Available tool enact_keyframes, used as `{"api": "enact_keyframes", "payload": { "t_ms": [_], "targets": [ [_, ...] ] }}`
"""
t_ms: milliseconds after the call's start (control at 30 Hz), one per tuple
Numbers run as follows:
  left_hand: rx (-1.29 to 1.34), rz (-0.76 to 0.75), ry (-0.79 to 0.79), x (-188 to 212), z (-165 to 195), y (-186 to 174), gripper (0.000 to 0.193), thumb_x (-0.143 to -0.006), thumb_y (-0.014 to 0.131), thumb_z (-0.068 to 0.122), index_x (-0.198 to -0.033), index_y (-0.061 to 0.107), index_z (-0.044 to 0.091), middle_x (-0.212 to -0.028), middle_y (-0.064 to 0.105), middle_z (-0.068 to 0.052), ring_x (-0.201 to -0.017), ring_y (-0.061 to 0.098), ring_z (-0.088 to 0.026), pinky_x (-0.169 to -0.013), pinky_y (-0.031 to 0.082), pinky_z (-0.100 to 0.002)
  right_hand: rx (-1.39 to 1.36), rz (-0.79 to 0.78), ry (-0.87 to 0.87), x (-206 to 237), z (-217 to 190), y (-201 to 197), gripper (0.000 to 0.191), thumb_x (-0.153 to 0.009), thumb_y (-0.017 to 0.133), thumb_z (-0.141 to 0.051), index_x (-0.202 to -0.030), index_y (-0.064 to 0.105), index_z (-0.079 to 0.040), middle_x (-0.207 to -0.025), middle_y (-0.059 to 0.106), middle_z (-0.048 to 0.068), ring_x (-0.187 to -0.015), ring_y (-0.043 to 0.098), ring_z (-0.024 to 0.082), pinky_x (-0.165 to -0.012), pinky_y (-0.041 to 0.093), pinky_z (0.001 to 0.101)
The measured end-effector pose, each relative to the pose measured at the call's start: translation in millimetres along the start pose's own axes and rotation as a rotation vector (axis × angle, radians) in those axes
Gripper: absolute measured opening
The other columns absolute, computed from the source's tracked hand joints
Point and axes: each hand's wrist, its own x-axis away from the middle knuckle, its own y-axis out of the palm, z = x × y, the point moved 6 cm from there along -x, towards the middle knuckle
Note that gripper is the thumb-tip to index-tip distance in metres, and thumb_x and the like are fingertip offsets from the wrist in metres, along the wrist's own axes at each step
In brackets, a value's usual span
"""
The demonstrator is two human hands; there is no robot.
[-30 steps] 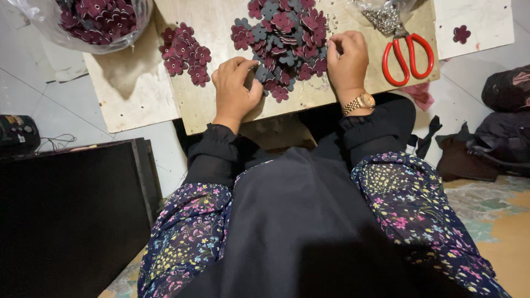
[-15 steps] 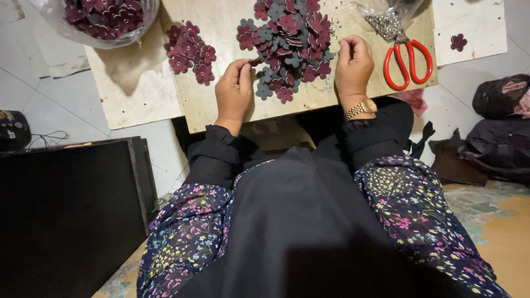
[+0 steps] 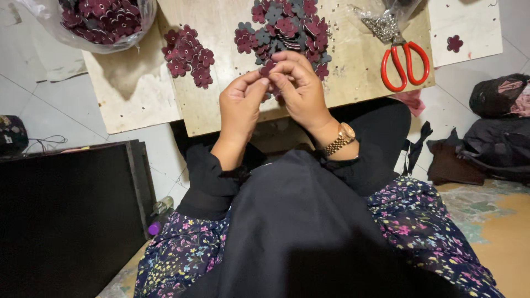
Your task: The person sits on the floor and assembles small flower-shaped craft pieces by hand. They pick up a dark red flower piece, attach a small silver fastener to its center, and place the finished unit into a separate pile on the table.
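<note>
held flower [image 3: 269, 67]: one small maroon flower-shaped cutout with rounded petals, pinched between the fingertips of both hands, upper centre of the frame, raised above the wooden counter.
big heap [image 3: 287, 25]: maroon and grey flower cutouts piled loosely, just above the held one.
small cluster [image 3: 189, 53]: maroon flowers lying flat, upper left of centre.

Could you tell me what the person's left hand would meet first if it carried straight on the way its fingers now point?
Probably the central heap of maroon and grey flower-shaped cut-outs on the board, just beyond the left hand; depth is unclear.
</note>
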Motion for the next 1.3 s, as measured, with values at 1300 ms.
{"api": "enact_keyframes", "payload": {
  "t_ms": [1300],
  "targets": [
    [0.001, -0.04, -0.064, 8, -18, 10, 0.013, -0.098, 0.069, 0.003, -0.108, 0.068, -0.005, -0.097, 0.075, -0.009, -0.085, 0.074, -0.014, -0.08, 0.06, -0.027, -0.272, 0.05, 0.222, 29, 43, -17, 0.014, -0.105, 0.069, -0.008, -0.117, 0.065, -0.002, -0.105, 0.07, 0.002, -0.091, 0.066, 0.008, -0.082, 0.055, 0.0241]
  ]
}}
